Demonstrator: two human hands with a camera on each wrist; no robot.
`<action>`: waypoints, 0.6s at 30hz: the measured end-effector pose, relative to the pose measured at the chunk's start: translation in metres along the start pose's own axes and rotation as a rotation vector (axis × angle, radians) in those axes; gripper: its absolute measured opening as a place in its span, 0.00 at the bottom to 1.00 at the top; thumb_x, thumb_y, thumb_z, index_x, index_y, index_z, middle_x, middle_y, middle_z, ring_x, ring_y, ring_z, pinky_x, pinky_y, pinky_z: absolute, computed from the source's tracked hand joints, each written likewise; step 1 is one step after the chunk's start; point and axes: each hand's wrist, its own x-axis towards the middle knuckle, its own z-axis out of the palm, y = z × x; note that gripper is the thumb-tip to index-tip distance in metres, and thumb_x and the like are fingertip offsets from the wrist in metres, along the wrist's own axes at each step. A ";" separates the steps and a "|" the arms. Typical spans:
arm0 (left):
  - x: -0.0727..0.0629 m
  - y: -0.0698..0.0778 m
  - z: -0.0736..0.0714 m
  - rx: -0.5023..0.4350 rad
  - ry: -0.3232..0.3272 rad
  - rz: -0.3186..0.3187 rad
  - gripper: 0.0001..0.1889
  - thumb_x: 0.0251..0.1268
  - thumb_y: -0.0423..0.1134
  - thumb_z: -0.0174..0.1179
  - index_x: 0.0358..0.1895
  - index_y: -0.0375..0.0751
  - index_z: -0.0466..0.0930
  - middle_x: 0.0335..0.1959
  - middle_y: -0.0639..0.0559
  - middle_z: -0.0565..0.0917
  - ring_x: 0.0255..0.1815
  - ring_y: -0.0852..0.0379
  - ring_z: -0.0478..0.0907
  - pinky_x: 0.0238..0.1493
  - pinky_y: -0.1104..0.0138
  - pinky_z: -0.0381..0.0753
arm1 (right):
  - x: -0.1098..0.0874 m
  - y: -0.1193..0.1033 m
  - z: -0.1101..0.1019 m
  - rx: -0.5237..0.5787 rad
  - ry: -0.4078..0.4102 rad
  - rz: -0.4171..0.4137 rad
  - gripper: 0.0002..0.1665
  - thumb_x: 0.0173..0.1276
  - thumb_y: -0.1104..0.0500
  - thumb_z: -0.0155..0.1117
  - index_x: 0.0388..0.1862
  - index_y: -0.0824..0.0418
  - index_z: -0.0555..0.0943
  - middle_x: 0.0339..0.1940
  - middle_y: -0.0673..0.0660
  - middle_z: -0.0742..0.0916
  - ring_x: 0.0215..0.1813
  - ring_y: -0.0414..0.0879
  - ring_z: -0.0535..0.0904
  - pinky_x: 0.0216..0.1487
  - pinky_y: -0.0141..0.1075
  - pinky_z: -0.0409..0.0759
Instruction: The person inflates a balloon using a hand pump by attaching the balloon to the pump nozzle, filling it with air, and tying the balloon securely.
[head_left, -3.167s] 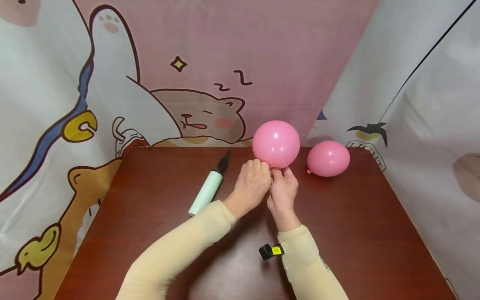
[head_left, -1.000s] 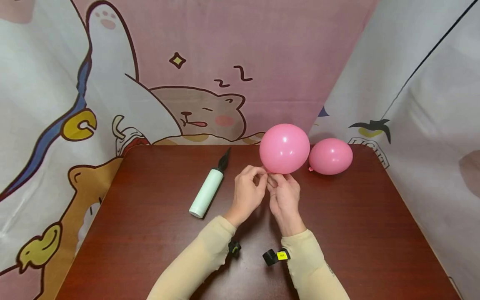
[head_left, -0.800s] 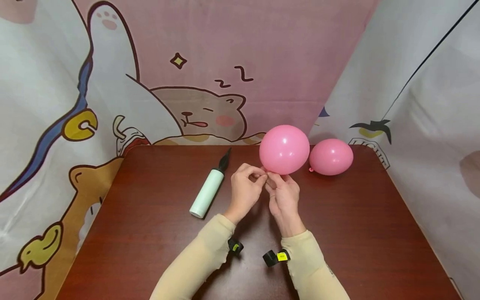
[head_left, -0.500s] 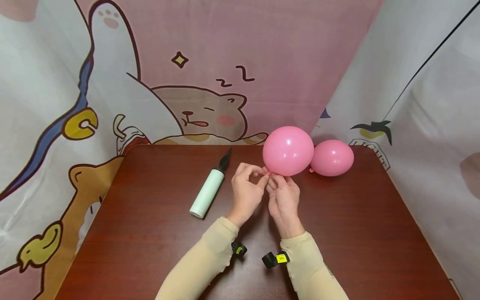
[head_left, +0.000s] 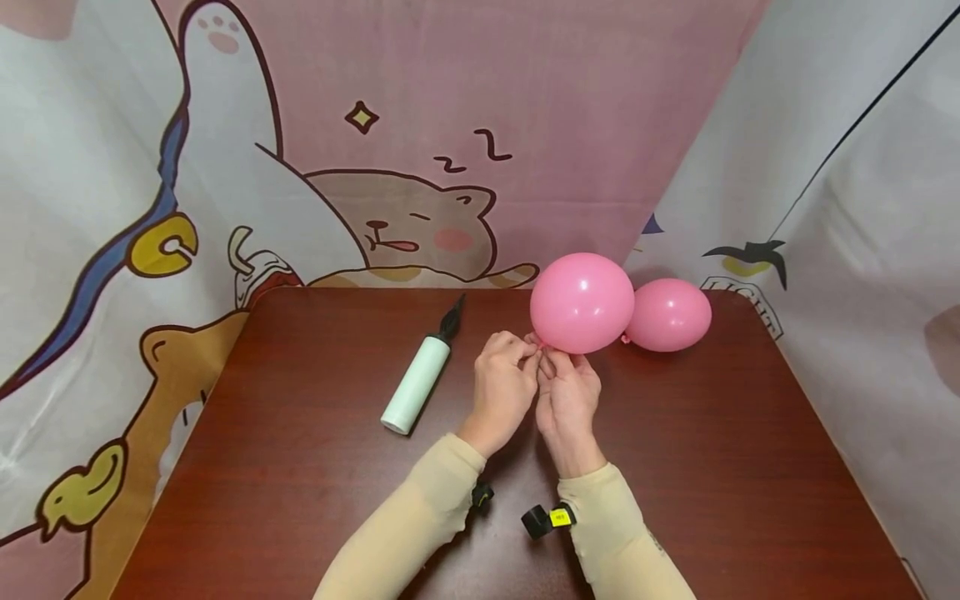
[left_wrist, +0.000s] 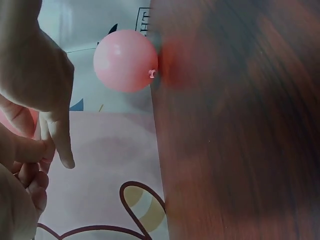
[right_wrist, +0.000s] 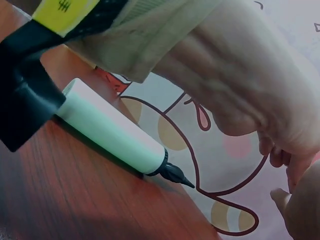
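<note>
A round, inflated pink balloon [head_left: 582, 302] is held up above the table by its neck, which points down toward me. My left hand [head_left: 504, 387] pinches the neck from the left with thumb and forefinger. From the right, my right hand [head_left: 570, 407] holds the same neck just under the balloon, its fingers close against those of the left. The fingertips overlap, so how the neck runs between them is hidden. In the left wrist view both hands crowd the left edge, and only a sliver of the held balloon [left_wrist: 20, 116] shows.
A smaller pink balloon [head_left: 670, 315] with a knotted end lies at the table's back right, right beside the held one. A mint-green hand pump [head_left: 417, 383] with a black nozzle lies left of my hands on the brown table [head_left: 300, 467]. A printed cloth hangs behind.
The held balloon has shifted slightly right and down. My left hand has changed from a curled fist to a fingertip pinch at the neck. The smaller balloon and the pump stay put.
</note>
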 end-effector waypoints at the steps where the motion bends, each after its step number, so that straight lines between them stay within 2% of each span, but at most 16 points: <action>1: 0.000 0.000 0.000 0.008 -0.005 0.014 0.03 0.60 0.27 0.72 0.31 0.38 0.91 0.28 0.50 0.84 0.37 0.55 0.81 0.37 0.68 0.82 | 0.000 0.000 0.000 0.000 0.001 -0.007 0.08 0.74 0.75 0.54 0.46 0.72 0.80 0.34 0.62 0.90 0.39 0.48 0.88 0.46 0.34 0.86; 5: 0.004 -0.001 -0.001 -0.044 -0.026 -0.030 0.03 0.58 0.28 0.74 0.31 0.40 0.91 0.30 0.52 0.84 0.35 0.57 0.81 0.37 0.70 0.81 | 0.000 0.000 0.000 0.006 0.008 -0.024 0.07 0.74 0.75 0.55 0.45 0.71 0.79 0.31 0.59 0.87 0.30 0.43 0.83 0.38 0.32 0.84; 8: 0.008 -0.002 -0.002 -0.098 -0.068 -0.079 0.04 0.57 0.29 0.74 0.31 0.41 0.89 0.30 0.53 0.83 0.34 0.59 0.81 0.37 0.71 0.79 | 0.000 -0.001 0.000 0.015 0.017 -0.024 0.06 0.74 0.75 0.55 0.45 0.70 0.78 0.30 0.58 0.86 0.27 0.41 0.81 0.36 0.31 0.83; 10: 0.010 -0.003 -0.002 -0.104 -0.113 -0.076 0.04 0.58 0.28 0.72 0.31 0.40 0.87 0.30 0.52 0.81 0.34 0.58 0.79 0.36 0.71 0.78 | 0.000 -0.002 0.000 0.011 0.020 -0.029 0.06 0.74 0.75 0.55 0.45 0.70 0.78 0.30 0.56 0.85 0.28 0.41 0.80 0.36 0.30 0.83; 12: 0.010 -0.003 -0.001 -0.069 -0.167 -0.051 0.05 0.60 0.28 0.70 0.31 0.39 0.83 0.31 0.50 0.78 0.35 0.56 0.76 0.36 0.69 0.76 | 0.001 -0.003 0.000 0.010 0.025 -0.039 0.07 0.73 0.76 0.55 0.45 0.70 0.78 0.30 0.56 0.84 0.28 0.41 0.80 0.35 0.29 0.82; 14: 0.011 -0.004 0.000 0.004 -0.220 -0.001 0.06 0.63 0.29 0.67 0.31 0.37 0.78 0.31 0.49 0.75 0.35 0.54 0.73 0.36 0.67 0.73 | 0.002 -0.004 0.000 0.002 0.037 -0.059 0.08 0.72 0.77 0.56 0.43 0.70 0.80 0.30 0.55 0.84 0.28 0.41 0.79 0.34 0.29 0.81; 16: 0.012 -0.004 0.003 0.116 -0.252 0.082 0.08 0.64 0.30 0.65 0.32 0.37 0.74 0.30 0.48 0.72 0.35 0.52 0.71 0.37 0.65 0.71 | 0.004 -0.004 -0.001 -0.006 0.049 -0.081 0.09 0.70 0.77 0.57 0.41 0.69 0.82 0.32 0.55 0.84 0.28 0.41 0.79 0.33 0.28 0.80; 18: 0.013 -0.003 0.005 0.249 -0.253 0.179 0.09 0.64 0.31 0.64 0.31 0.37 0.72 0.29 0.47 0.71 0.33 0.50 0.70 0.36 0.63 0.70 | 0.006 -0.004 -0.001 -0.019 0.062 -0.102 0.10 0.68 0.78 0.59 0.40 0.68 0.85 0.34 0.56 0.86 0.28 0.41 0.81 0.33 0.29 0.82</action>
